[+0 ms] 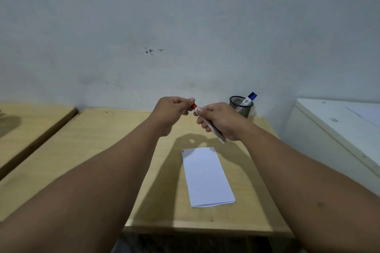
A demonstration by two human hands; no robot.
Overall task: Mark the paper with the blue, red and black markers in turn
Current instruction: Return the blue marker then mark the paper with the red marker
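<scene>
- Right grip [218,121]: closed around red marker [209,124] barrel, above table [102,150].
- Left grip [174,109]: pinching red cap [194,106].
- Paper [206,176]: flat, below both grips.
- Blue marker [249,99]: in mesh cup [240,107], beyond right grip.

Both forearms reach forward, left hand [174,109] and right hand [218,121] each closed in a grip.

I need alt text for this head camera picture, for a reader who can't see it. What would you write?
Two bare hands hold a red marker above a wooden table: the left hand pinches its red cap, the right hand grips the barrel. Below lies a white paper; a mesh cup at the wall holds a blue marker.
</scene>
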